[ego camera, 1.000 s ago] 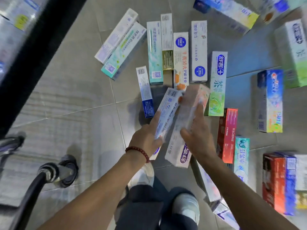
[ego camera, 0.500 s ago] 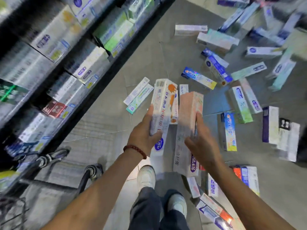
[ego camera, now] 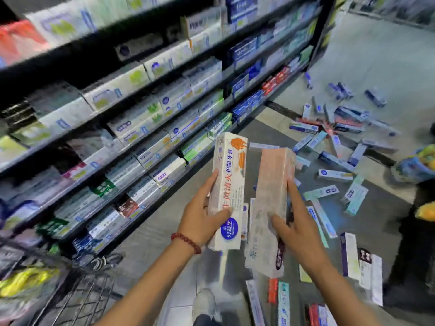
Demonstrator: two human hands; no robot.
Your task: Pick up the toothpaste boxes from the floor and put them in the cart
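The left hand [ego camera: 200, 222] gripped a white toothpaste box [ego camera: 228, 191] with orange print and a blue round logo near its lower end, thumb across the front face and fingers curled round the left edge. The box stood nearly upright in the air, its top tilted slightly away from the person. A red bead bracelet [ego camera: 186, 242] circled the left wrist. The right hand [ego camera: 296, 229] held a pale pink toothpaste box [ego camera: 270, 208], larger and wrapped in shiny film, with the thumb on its front and the fingers reaching up along its right edge. The two boxes were side by side, just apart, both lifted well above the floor [ego camera: 367, 67].

Many more toothpaste boxes [ego camera: 334, 175] lay scattered over the grey tiles ahead and to the right, some crossing one another, and a few sat near the person's shoe [ego camera: 203, 302] at the bottom. To the left ran dark shelves [ego camera: 131, 128] packed with boxed toothpaste, blurred in the picture. In the lower left corner was the wire basket of the cart [ego camera: 80, 300], with something yellow [ego camera: 28, 281] inside it, too blurred to tell what. Neither held box was over the cart
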